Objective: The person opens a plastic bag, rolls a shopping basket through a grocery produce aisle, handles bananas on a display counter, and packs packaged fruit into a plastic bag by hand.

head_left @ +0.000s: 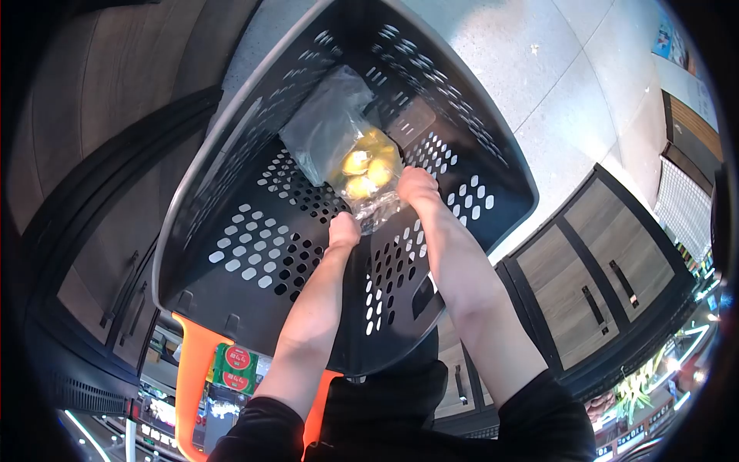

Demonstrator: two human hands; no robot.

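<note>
A clear plastic bag of yellow fruit [368,171] is inside a black shopping basket [208,231] with perforated walls; I cannot tell the kind of fruit. My right hand [418,186] is closed on the bag's right side. Closed into a fist, my left hand [345,229] grips the bag's near edge, where the plastic is bunched between both hands. Against the bag's far left side lies a greyish translucent plastic bag [322,123], its contents unclear. The fingertips of both hands are hidden.
An orange handle [194,362] is below the basket's near left corner. Red-and-green packages [235,367] show beyond it. Dark-framed wood cabinets [604,266] stand at right, with more wood panels [100,285] at left. Light floor tiles [570,92] lie past the basket.
</note>
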